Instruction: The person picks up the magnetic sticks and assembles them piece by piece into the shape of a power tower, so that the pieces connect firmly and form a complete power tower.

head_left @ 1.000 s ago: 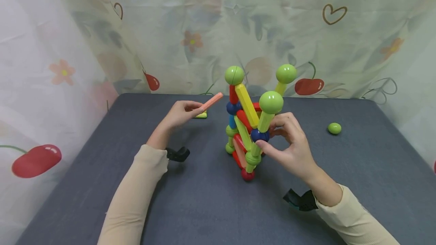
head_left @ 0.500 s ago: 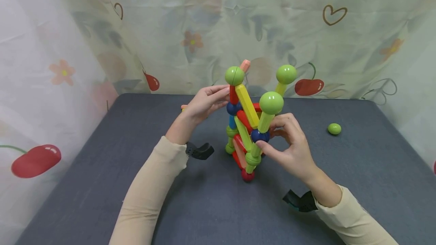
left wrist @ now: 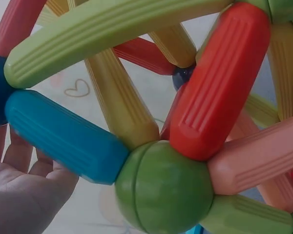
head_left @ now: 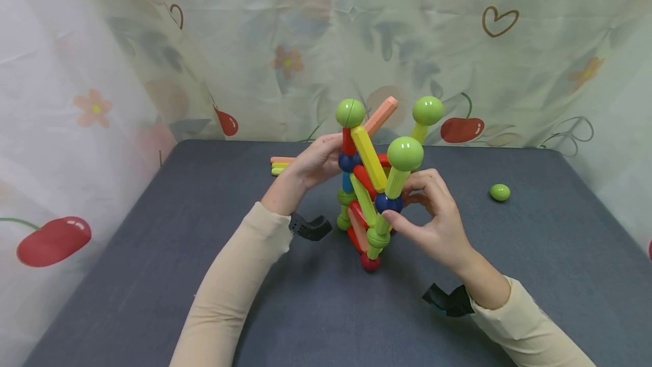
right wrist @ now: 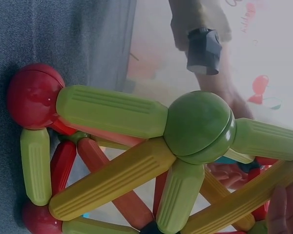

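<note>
A tall structure of magnetic sticks and balls (head_left: 362, 204) stands upright on the table, with green balls on top. My right hand (head_left: 435, 217) grips it near a dark blue ball (head_left: 389, 203), thumb in front and fingers partly hidden behind. My left hand (head_left: 320, 158) is at the structure's far left side, its fingertips hidden behind the red upright. It holds a pink stick (head_left: 382, 116), which slants up to the right behind the top left green ball (head_left: 350, 113). In the left wrist view the left hand (left wrist: 27, 190) shows beside a blue stick (left wrist: 66, 136).
Several loose pink, yellow and green sticks (head_left: 280, 165) lie on the dark table (head_left: 153, 276) behind the left forearm. One loose green ball (head_left: 500, 192) sits to the right. A printed curtain (head_left: 254, 27) hangs behind the table's far edge.
My left hand has carried the pink stick rightward to behind the structure's upper part, uncovering the loose sticks. The right hand and the structure have hardly moved.
</note>
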Available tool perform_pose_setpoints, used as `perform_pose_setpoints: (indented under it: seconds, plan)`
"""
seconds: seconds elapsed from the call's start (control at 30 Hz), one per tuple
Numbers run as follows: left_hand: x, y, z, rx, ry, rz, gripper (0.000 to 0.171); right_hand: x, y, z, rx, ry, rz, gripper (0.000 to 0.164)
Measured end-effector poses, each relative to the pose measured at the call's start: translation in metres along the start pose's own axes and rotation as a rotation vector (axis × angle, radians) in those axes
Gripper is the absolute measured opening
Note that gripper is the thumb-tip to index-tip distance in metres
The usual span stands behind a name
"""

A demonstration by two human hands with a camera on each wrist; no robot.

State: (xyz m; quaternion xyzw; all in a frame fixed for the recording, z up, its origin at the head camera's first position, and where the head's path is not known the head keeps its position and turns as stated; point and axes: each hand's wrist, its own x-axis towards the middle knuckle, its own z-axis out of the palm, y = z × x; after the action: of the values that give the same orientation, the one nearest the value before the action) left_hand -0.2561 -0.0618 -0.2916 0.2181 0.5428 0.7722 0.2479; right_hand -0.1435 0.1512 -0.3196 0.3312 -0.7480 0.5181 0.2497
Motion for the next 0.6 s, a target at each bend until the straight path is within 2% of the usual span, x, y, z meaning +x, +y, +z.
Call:
perform_pose_setpoints:
  seconds: [0.2,0.47,0.53,0.6]
  plan:
    - [0.004,-0.005,-0.001,-0.022,-0.024,-0.021,0.037,0.001,0.001,0.001,0.01,0.006,-0.01,0.035]
    - [0.006,-0.008,-0.005,-0.037,-0.051,-0.015,0.038,0.001,-0.001,0.0,0.02,0.009,-0.013,0.037]
    - [0.004,-0.009,-0.007,-0.037,-0.08,-0.006,0.034,0.001,0.0,-0.001,0.029,0.015,-0.019,0.034]
    - [0.001,-0.009,-0.011,-0.032,-0.111,0.003,0.018,0.0,0.002,-0.004,0.035,0.018,-0.02,0.032]
